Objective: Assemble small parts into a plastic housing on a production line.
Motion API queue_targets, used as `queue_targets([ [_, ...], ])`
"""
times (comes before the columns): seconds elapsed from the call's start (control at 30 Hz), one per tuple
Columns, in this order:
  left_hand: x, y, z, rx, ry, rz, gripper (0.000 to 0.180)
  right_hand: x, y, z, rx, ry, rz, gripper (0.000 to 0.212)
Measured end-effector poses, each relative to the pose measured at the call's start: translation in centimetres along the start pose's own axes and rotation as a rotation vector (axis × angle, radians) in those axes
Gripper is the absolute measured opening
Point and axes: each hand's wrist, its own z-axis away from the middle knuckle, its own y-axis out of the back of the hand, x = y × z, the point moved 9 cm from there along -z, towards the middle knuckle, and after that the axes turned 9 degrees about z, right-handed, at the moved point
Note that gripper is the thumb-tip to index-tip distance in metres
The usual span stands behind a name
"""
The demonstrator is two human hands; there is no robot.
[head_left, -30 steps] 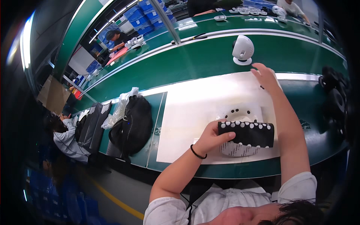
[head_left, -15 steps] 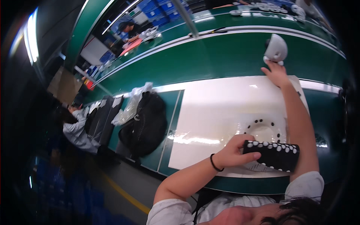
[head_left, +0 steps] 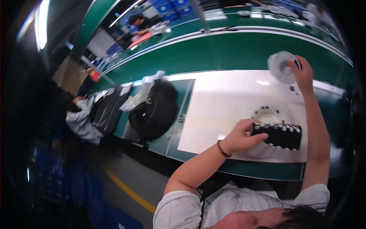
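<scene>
My left hand [head_left: 245, 138] is closed on a black sheet [head_left: 281, 137], held bent above the work surface. White round dots line the sheet's long edges. Farther off on the right, my right hand [head_left: 304, 76] grips a white round plastic part [head_left: 280, 65] by its rim, its hollow side partly showing. Just beyond the black sheet lies a pale round piece [head_left: 267, 113] ringed by small black dots, partly hidden by the sheet. Several small black pieces [head_left: 292, 89] sit near my right wrist.
A white board [head_left: 217, 103] covers the bench in front of me. Left of it are a black bag [head_left: 156, 108] and clear plastic wrap [head_left: 143, 91]. A green conveyor belt [head_left: 228, 49] runs beyond. Other people [head_left: 82, 118] work at the left and across the belt.
My right hand has taken the white plastic part off the belt and brought it nearer, turning it. My left hand still holds the black sheet. The whole view has shifted slightly.
</scene>
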Motion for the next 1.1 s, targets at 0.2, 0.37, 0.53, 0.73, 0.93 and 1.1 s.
queue_targets([
  [0.2,2.9,-2.2,3.0,-0.199,-0.131,-0.218,0.015,-6.3,2.8,4.8,-0.386,-0.407,-0.829,0.022],
  [0.37,1.7,-2.0,4.4,-0.034,-0.044,-0.138,0.013,-9.5,2.2,6.9,-0.559,-0.347,-0.689,0.024],
  [0.53,2.7,-2.7,5.3,0.055,-0.185,-0.055,0.016,-8.9,-0.8,9.0,-0.843,-0.373,-0.574,0.033],
  [0.73,2.7,-1.5,6.0,0.200,-0.175,-0.010,0.014,-9.3,-1.7,9.8,-1.020,-0.329,-0.640,0.040],
  [0.93,2.0,-0.9,6.5,0.303,-0.093,0.036,0.012,-8.4,-1.6,9.4,-0.974,-0.435,-0.667,0.043],
  [1.1,2.0,-0.5,6.6,0.421,-0.080,0.131,0.011,-9.8,1.9,7.0,-0.655,-0.055,-0.109,0.051],
])
